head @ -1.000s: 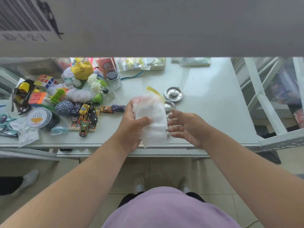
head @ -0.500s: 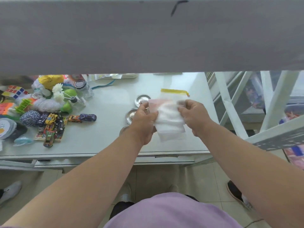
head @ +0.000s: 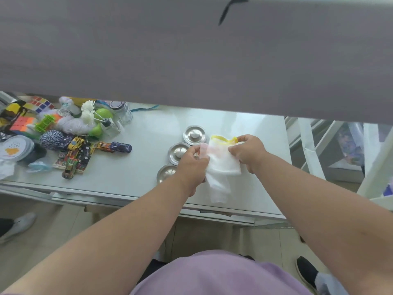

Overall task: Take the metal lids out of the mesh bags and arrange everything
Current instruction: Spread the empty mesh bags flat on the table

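Note:
I hold a bunch of white mesh bags (head: 221,167) with a yellow-trimmed mouth just above the white table (head: 138,167). My left hand (head: 192,167) grips the left side of the bunch and my right hand (head: 247,151) pinches the yellow rim at the right. Three round metal lids lie in a slanted row left of the bags: a far lid (head: 194,134), a middle lid (head: 177,153) and a near lid (head: 167,173) partly hidden by my left wrist. The bags look flat; what is inside cannot be seen.
A heap of toys covers the table's left: toy cars (head: 113,146), puzzle cubes (head: 41,103), a ball of twine (head: 53,139), a glass jar (head: 122,110), a round tin (head: 16,146). A grey shelf (head: 191,50) overhangs the back. A white rack (head: 314,150) stands to the right.
The view shifted and my right hand, open beside the bags a second ago, has taken hold of their yellow rim. Both hands moved the bags to the right of the lids.

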`<state>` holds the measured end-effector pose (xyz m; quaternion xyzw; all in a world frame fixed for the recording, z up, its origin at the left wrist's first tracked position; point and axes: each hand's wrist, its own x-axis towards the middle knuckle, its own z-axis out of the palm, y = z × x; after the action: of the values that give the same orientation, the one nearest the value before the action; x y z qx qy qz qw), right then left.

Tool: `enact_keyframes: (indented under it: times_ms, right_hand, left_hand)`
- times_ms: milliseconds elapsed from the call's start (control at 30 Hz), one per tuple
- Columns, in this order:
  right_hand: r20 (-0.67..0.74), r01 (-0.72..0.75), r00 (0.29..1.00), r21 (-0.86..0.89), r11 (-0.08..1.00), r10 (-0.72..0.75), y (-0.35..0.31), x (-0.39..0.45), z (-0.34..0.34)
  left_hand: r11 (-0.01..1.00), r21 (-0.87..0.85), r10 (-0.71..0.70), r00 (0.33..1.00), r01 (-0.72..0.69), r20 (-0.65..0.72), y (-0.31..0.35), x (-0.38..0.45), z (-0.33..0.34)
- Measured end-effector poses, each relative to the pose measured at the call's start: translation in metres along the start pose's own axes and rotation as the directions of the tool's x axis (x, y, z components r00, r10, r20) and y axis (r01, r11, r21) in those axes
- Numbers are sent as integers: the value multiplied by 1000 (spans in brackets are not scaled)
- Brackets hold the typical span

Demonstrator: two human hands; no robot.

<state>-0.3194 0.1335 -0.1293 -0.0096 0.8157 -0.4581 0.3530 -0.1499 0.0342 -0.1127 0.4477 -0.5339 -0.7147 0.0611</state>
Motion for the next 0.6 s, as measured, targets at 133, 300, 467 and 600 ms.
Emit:
enact_keyframes:
  times_ms: [133, 300, 467, 600]
  right_hand:
    - [-155, 133, 979, -18, 991, -135, -4, 8, -2]
    - [-210, 205, 955, -45, 978, -210, -12, 26, -11]
    - [-206, 219, 953, -38, 975, -222, -5, 31, -8]
    - [-197, 240, 952, -2, 971, -235, 6, 22, -8]
  left_hand:
    - [999, 36, -5, 1000, 6, -22, -2, -1, -3]
    - [988, 156, -4, 1000, 7, -22, 0, -8, -13]
    - [971, 239, 32, 999, -28, -16, -3, -9, -23]
    - [984, 155, 88, 995, -82, -36, 4, -10, -31]
